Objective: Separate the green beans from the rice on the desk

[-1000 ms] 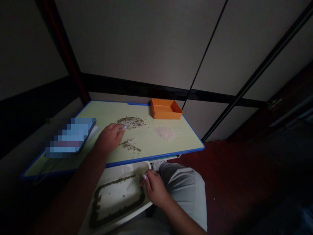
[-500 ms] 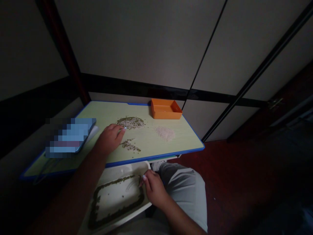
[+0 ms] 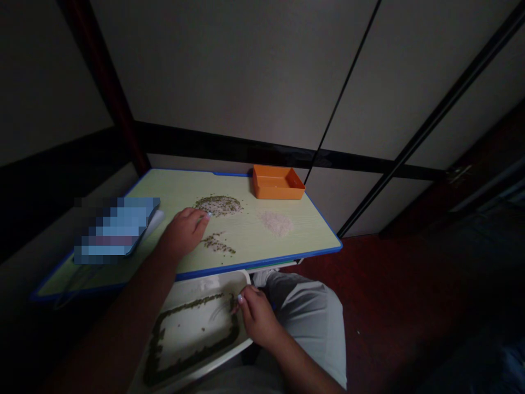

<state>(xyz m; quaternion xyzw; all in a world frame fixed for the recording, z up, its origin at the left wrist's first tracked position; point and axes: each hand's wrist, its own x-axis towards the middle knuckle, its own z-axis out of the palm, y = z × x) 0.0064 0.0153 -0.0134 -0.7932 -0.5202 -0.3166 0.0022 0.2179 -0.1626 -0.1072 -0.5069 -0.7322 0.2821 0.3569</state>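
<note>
My left hand (image 3: 186, 230) rests on the table at the near left edge of a mixed pile of green beans and white grains (image 3: 219, 205). Its fingers are curled with the thumb close to them; anything in them is hidden. A smaller scatter of the same mix (image 3: 219, 243) lies just right of the wrist. My right hand (image 3: 255, 312) hangs over the right side of a white basin (image 3: 205, 283), thumb and fingers pressed together; what they hold is too small to make out. Small green beans (image 3: 200, 350) line the basin's inner edges.
A pile of white grains (image 3: 276, 223) lies right of the mix on the pale table (image 3: 176, 183). Behind it stands an orange box (image 3: 279, 191). A blurred-out blue device (image 3: 118, 227) leans at the left. A panelled wall (image 3: 229, 82) closes off the back.
Both hands keep nearly the same places and shapes. The whole view has shifted very slightly; the piles look unchanged.
</note>
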